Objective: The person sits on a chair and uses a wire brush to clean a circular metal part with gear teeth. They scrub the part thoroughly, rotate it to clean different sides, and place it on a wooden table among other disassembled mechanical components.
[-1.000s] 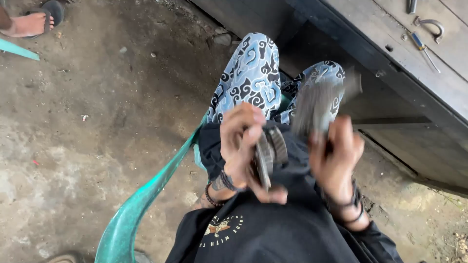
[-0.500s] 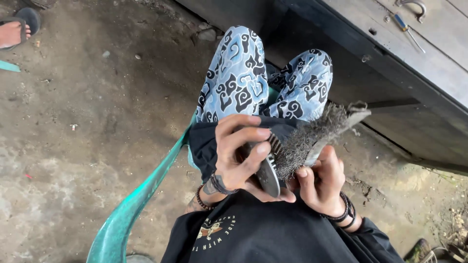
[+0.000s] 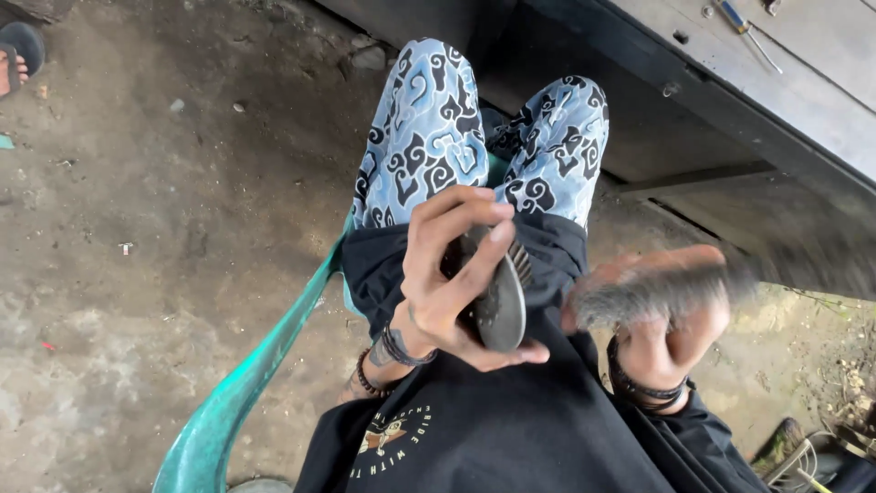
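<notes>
The left hand grips a round toothed metal disc over the lap, while the right hand clutches a blurred brush.

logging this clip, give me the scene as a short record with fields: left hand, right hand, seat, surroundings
left hand: left hand grips a round toothed metal disc on edge over the lap
right hand: right hand holds a brush, motion-blurred, apart from the disc
seat: green plastic chair
surroundings: dirt floor; dark workbench with a screwdriver; another person's sandalled foot at top left
</notes>
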